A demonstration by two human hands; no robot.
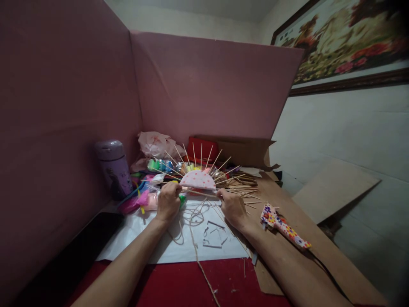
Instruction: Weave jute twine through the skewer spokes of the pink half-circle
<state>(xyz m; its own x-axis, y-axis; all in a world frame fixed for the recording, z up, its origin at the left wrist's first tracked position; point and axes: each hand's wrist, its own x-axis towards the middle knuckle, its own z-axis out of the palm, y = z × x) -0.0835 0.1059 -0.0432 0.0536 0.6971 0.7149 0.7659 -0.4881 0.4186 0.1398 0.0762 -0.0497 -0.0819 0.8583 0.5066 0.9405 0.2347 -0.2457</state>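
Note:
A white half-disc with pink dots [198, 180] stands between my hands, its flat edge down. Thin wooden sticks [201, 151] fan out from its curved rim. My left hand [168, 200] pinches at its lower left corner, and my right hand [233, 207] pinches at the lower right one. Just below the flat edge, a thin pale strand or stick runs from one hand to the other; which it is, I cannot tell. Under the hands, loose twine [192, 219] lies in loops on a white sheet [153, 247] and trails toward me.
On the right, a flower-patterned glue gun [284, 226] lies on cardboard [306, 230]. Loose sticks [246, 191] are scattered behind my right hand. A purple bottle [114, 170], colourful packets [159, 165] and a crumpled plastic bag [159, 144] stand at the back left, by pink partitions [207, 85].

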